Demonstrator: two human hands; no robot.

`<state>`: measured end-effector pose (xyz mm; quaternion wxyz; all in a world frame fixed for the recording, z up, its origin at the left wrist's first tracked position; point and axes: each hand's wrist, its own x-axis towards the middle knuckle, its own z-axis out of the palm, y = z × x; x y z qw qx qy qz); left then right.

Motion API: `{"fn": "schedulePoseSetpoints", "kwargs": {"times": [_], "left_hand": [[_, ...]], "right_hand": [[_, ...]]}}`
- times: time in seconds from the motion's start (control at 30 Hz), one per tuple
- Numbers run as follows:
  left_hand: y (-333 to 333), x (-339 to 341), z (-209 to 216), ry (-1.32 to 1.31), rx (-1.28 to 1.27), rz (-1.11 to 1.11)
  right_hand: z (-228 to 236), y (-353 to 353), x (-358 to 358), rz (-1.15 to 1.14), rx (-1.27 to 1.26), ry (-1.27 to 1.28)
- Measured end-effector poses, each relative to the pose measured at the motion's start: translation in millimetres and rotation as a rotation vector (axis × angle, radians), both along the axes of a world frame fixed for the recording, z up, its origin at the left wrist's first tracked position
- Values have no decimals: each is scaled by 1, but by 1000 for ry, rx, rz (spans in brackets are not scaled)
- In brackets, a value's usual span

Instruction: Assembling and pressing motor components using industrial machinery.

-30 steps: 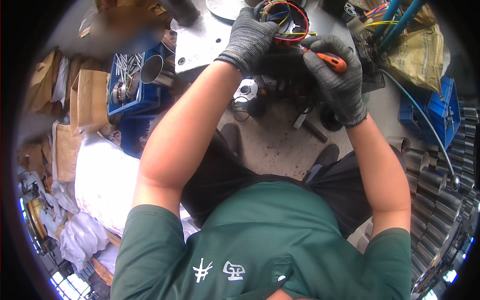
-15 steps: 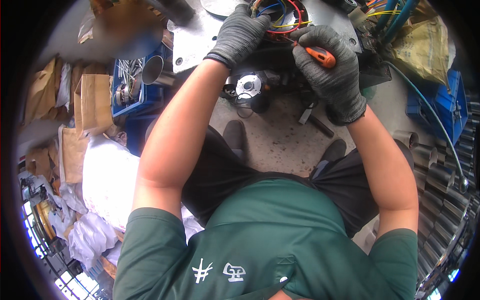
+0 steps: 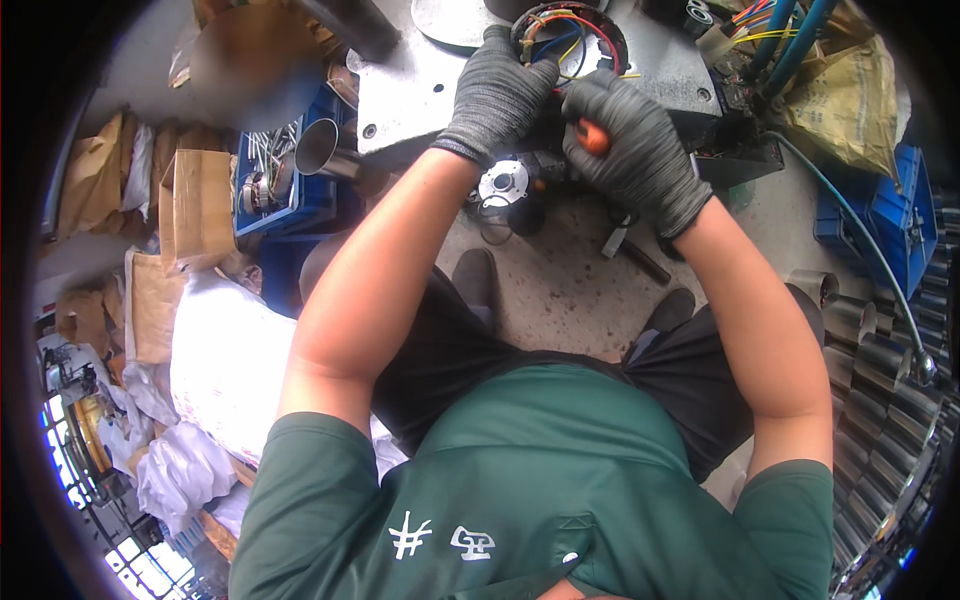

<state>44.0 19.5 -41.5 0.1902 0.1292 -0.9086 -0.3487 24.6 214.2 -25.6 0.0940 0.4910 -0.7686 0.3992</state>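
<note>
Right hand (image 3: 638, 150), head view: gloved, fingers curled round an orange-handled tool (image 3: 592, 137), sitting just off the near right side of a dark ring-shaped part (image 3: 617, 36). Only the butt of the handle shows; tip hidden behind the fingers, so can't confirm contact. Left hand (image 3: 502, 98), also gloved, is up against the near left of the ring, thumb toward the wires. Can't tell if it's clamped on the ring or just resting there, since the fingertips are hidden. Ring sits at the far middle of the worktop (image 3: 400, 98), by its near edge, right of a pale round disc (image 3: 447, 22). Progress, my read: mid-job. Wires are in the ring, but a red wire (image 3: 603, 40), blue wire (image 3: 572, 40) and yellow wire (image 3: 600, 77) loop loose over its opening and no cover is on it. Tool in hand says work at the ring's near side is not finished. Can't see what's fastened in there, so no count of what's done vs left. Around it: a metal cup (image 3: 318, 148) by a blue bin (image 3: 293, 213) on the left, a second coloured wire bundle (image 3: 768, 14) at far right, stacked metal cylinders (image 3: 870, 360) nearer on the right.
</note>
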Motion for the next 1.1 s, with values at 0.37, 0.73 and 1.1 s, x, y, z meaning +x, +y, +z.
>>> {"fn": "schedulePoseSetpoints", "kwargs": {"times": [0.37, 0.73, 1.1], "left_hand": [[5, 9, 12, -22, 109, 18], [0, -1, -7, 39, 236, -19], [5, 3, 3, -34, 141, 0]], "right_hand": [[15, 40, 6, 102, -374, -519], [10, 34, 2, 25, -309, -435], [-7, 12, 0, -30, -128, -119]]}}
